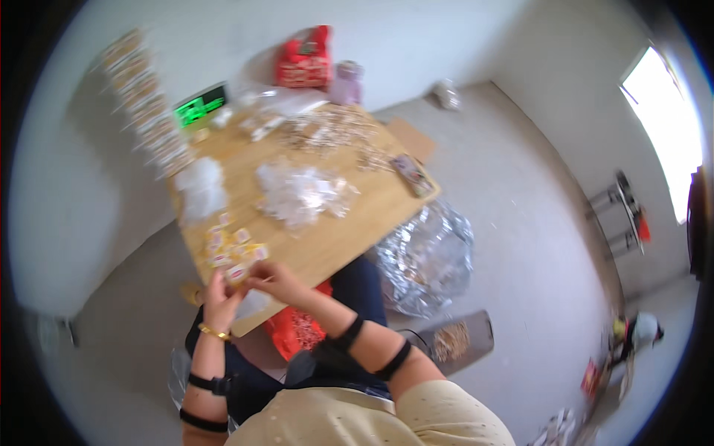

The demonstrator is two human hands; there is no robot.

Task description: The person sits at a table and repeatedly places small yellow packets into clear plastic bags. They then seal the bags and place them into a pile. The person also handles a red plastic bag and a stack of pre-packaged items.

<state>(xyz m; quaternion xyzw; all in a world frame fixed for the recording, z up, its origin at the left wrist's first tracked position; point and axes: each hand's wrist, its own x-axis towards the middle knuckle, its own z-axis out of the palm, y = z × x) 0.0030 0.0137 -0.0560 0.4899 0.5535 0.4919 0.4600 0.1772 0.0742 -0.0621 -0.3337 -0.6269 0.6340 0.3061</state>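
At the table's near left corner, my left hand is closed at the edge of a small white and yellow card with a red mark. My right hand meets it there, thumb and fingers pinched together; what they hold, if anything, is too small to make out. Just beyond my fingers lies a loose pile of yellow and white cards. A clear plastic piece rests beside my left hand at the table edge. Farther in, a heap of clear plastic bags covers the middle of the wooden table.
A stack of packets rises at the left, near white sheets and a green-lit display. Thin tan pieces, a red bag and a purple container occupy the back. Right of the table sits a silvery plastic bag.
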